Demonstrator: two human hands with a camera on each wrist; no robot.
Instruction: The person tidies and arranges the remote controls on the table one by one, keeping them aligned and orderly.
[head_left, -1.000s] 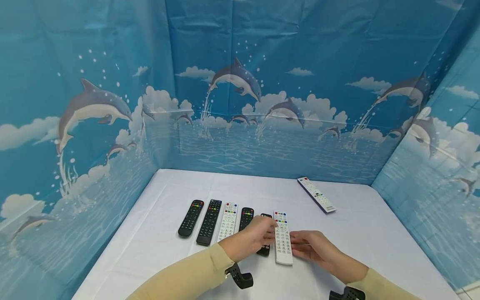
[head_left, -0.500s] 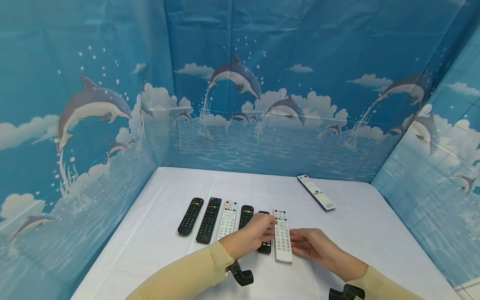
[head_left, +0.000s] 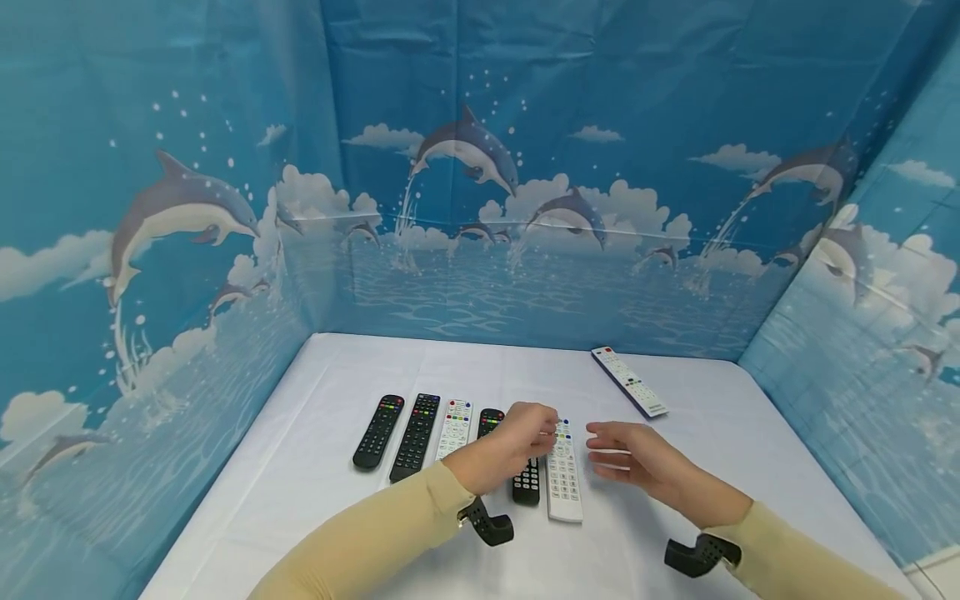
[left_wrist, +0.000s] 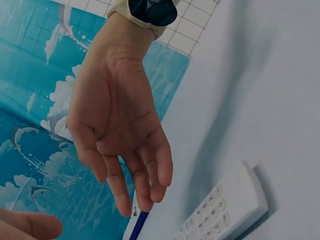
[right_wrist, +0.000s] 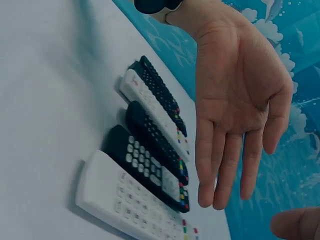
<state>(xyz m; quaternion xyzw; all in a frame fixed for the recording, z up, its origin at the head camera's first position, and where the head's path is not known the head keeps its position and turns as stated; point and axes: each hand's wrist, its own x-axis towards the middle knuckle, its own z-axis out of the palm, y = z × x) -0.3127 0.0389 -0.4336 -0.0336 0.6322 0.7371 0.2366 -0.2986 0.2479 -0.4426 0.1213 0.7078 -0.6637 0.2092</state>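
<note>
In the head view a white remote control [head_left: 565, 483] with coloured buttons lies at the right end of a row on the table. Beside it is a black remote [head_left: 527, 483], partly covered by my left hand [head_left: 517, 437]. That hand hovers over the tops of these two, its fingers straight in the right wrist view and holding nothing. My right hand [head_left: 645, 458] is just right of the white remote, apart from it, fingers loosely bent around no object. The left wrist view shows its palm and the white remote's lower end [left_wrist: 240, 200].
Further left in the row lie a black remote [head_left: 490, 419], a white remote [head_left: 455, 429], a long black remote [head_left: 415, 437] and a rounded black remote [head_left: 378, 433]. A white remote with dark blue sides [head_left: 628, 382] lies slanted at the back right. Dolphin-print curtains [head_left: 465, 275] surround the white table [head_left: 697, 408].
Both hands have come away from the white remote. My right hand has moved up and right, my left slightly up. The remotes keep their places in the row.
</note>
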